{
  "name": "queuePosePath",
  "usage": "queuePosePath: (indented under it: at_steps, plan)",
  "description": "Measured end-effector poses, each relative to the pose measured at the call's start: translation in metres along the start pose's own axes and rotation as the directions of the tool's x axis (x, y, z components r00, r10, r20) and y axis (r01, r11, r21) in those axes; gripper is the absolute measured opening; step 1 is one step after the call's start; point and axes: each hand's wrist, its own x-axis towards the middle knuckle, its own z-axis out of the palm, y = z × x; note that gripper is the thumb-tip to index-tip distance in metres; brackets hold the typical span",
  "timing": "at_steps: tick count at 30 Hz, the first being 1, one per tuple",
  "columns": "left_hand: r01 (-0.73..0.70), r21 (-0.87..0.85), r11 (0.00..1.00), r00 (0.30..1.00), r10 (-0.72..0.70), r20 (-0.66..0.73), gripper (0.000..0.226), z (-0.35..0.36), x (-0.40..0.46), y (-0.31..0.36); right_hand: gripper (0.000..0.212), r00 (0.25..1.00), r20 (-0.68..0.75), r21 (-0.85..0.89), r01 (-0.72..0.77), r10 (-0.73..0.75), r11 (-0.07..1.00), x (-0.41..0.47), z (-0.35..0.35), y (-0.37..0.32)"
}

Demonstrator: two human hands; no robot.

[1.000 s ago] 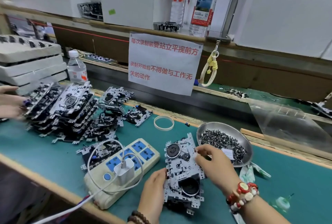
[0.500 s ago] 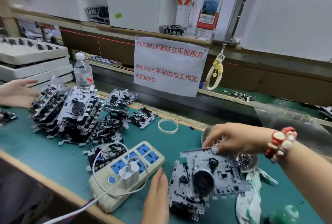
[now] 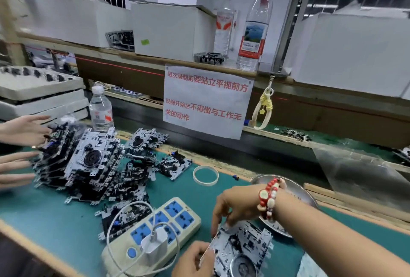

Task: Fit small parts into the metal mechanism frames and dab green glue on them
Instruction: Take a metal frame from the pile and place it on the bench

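A metal mechanism frame (image 3: pixel 244 248) with a round wheel lies tilted at the bottom centre of the green bench. My left hand (image 3: pixel 195 259) grips its left edge from below. My right hand (image 3: pixel 233 205), with a red and white bead bracelet on the wrist, reaches down from the right, and its fingertips pinch at the frame's top left corner. Whether a small part sits between those fingers is hidden. A steel dish (image 3: pixel 297 192) of small dark parts lies behind my right wrist, mostly covered by it.
A large heap of mechanism frames (image 3: pixel 88 165) fills the left of the bench, with another person's hands (image 3: pixel 20 143) at it. A beige power strip (image 3: pixel 153 232) with a white charger lies left of my frame. A white ring (image 3: pixel 205 175), a water bottle (image 3: pixel 101 108) and a paper sign (image 3: pixel 206 101) are further back.
My right hand came back from the steel dish down to the frame's top corner. The frame has been turned and now lies lower in view. The camera tilted up.
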Motion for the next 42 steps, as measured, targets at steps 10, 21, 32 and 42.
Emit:
queuePosePath:
  at_steps: [10, 21, 32, 42]
  plan:
    - [0.026, 0.163, 0.986, 0.999, -0.029, 0.018, 0.008, -0.004, 0.009, -0.016, 0.059, 0.936, -0.202, 0.093, -0.275, 0.288, 0.957, -0.021, 0.039, 0.015]
    - [-0.072, 0.223, 0.972, 0.997, 0.076, -0.008, 0.007, 0.003, 0.012, -0.021, 0.062, 0.755, -0.055, 0.774, -0.381, 0.653, 0.506, -0.052, 0.087, 0.019]
    - [-0.090, 0.238, 0.967, 0.996, 0.082, 0.042, 0.010, 0.002, 0.010, -0.006, 0.046, 0.791, -0.064, 0.932, -0.171, 0.608, 0.321, -0.058, 0.096, 0.004]
    - [-0.107, 0.271, 0.957, 0.994, 0.105, 0.024, 0.027, 0.023, 0.060, 0.044, 0.043, 0.733, -0.209, 0.949, -0.009, 0.647, 0.316, -0.049, 0.049, 0.028]
